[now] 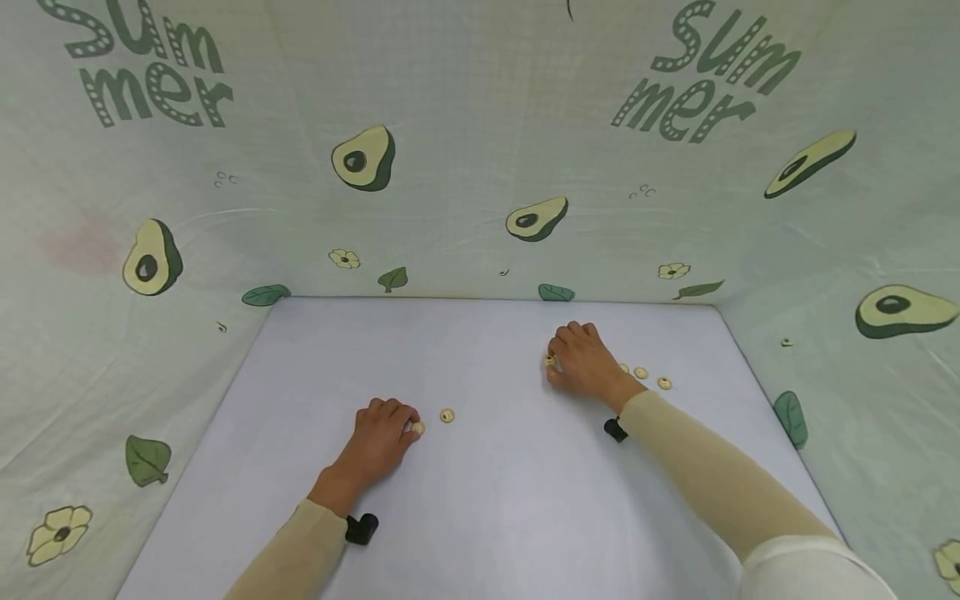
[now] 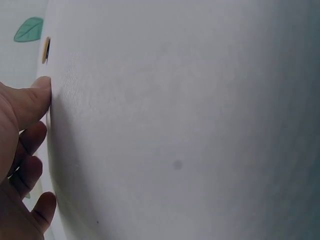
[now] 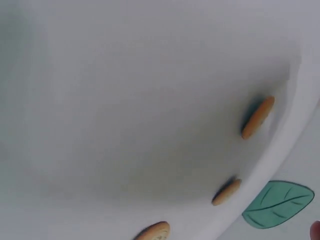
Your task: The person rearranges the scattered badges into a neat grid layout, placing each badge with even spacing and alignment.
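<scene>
In the head view my left hand (image 1: 381, 442) is low over the left-centre of the table, pinching a small round tan disc (image 1: 417, 427) between thumb and fingers. Just to its right lies another tan disc (image 1: 447, 415) with a dark mark at its middle. Further back, my right hand (image 1: 585, 362) pinches a disc (image 1: 550, 360) at its fingertips. Beyond its wrist, more discs, one of them this disc (image 1: 664, 383), lie in a loose row. The left wrist view shows the left thumb (image 2: 32, 102) and curled fingers, with the held disc hidden.
The white table (image 1: 480, 517) ends at a hanging cloth (image 1: 450, 92) printed with avocados and leaves, which also closes in both sides. Seen from the right wrist, several flat discs lie near the table edge, among them this disc (image 3: 258, 118).
</scene>
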{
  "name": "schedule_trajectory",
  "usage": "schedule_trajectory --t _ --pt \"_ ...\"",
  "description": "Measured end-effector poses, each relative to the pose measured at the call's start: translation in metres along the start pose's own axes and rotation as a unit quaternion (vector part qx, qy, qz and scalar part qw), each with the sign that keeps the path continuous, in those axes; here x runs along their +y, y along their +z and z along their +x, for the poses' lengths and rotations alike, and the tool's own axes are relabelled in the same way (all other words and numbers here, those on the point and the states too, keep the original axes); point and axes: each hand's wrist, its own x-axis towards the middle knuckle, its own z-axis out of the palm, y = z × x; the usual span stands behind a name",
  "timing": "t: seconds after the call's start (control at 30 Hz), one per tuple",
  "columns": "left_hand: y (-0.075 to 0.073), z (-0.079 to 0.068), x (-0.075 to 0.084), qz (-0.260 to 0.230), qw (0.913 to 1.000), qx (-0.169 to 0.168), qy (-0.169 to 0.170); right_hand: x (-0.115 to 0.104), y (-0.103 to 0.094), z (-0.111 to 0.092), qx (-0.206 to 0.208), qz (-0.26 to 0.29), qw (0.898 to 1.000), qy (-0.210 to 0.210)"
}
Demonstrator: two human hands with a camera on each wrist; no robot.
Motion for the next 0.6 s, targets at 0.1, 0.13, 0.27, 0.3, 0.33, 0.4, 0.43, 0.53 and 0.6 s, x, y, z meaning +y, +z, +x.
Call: schedule_trajectory --t 0.1,0.13,0.27,0.3,0.33,0.4,0.43,0.53,0.6 --pt "0.001 0.001 0.0 0.0 1.0 0.003 0.002 0.007 -0.003 0.013 -0.017 -0.013 1.0 0.007" --pt "0.001 0.001 -0.001 0.0 1.0 0.003 0.002 0.01 -0.003 0.017 -0.021 -0.018 1.0 0.008" --pt "0.002 0.001 -0.001 -0.002 1.0 0.001 0.0 0.02 0.001 0.032 -0.023 -0.028 0.999 0.01" --pt "0.002 0.001 -0.001 -0.003 1.0 -0.001 -0.001 0.022 0.003 0.035 -0.024 -0.028 0.999 0.009" --pt "0.002 0.001 -0.001 -0.002 1.0 -0.002 -0.002 0.024 0.006 0.038 -0.024 -0.028 0.999 0.009" --pt "0.001 0.0 -0.001 -0.002 1.0 -0.001 -0.002 0.027 0.011 0.042 -0.031 -0.028 0.999 0.008" --pt "0.001 0.0 -0.001 -0.001 1.0 0.0 -0.002 0.027 0.013 0.044 -0.036 -0.028 0.999 0.008" --pt "0.0 0.0 -0.001 -0.004 1.0 0.003 0.0 0.028 0.018 0.047 -0.052 -0.032 0.998 0.007" --pt "-0.001 0.0 0.0 -0.006 1.0 0.005 0.002 0.029 0.021 0.049 -0.059 -0.04 0.997 0.006"
